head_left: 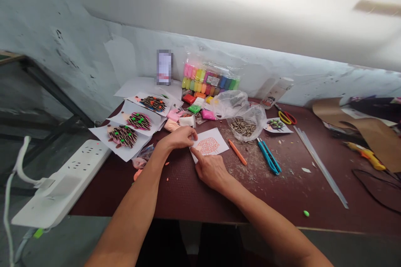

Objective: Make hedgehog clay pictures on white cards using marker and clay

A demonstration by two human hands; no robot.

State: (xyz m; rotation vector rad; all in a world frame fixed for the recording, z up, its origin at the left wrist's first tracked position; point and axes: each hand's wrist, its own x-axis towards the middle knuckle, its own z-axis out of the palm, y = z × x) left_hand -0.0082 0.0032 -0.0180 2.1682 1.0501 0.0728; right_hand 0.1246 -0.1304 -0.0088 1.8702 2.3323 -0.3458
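A white card (221, 147) with an orange drawing of a rounded, patterned shape lies on the dark red table in front of me. My left hand (182, 138) is at the card's left edge, thumb and fingers drawn together in a pinch; whatever is between them is hidden. From below, my right hand (213, 170) reaches onto the card's lower left part with its index finger stretched out, the other fingers curled beneath. An orange marker (238, 152) lies right of the card, and beside it a teal cutter-like tool (269, 156).
Finished-looking hedgehog cards (123, 137) are spread at left, near a white power strip (73, 171). Behind are colourful clay packs (209, 81) and a plastic bag of small pointed pieces (242, 127). Scissors (286, 117), clear sticks (322, 169) and a yellow glue gun (366, 155) lie at right.
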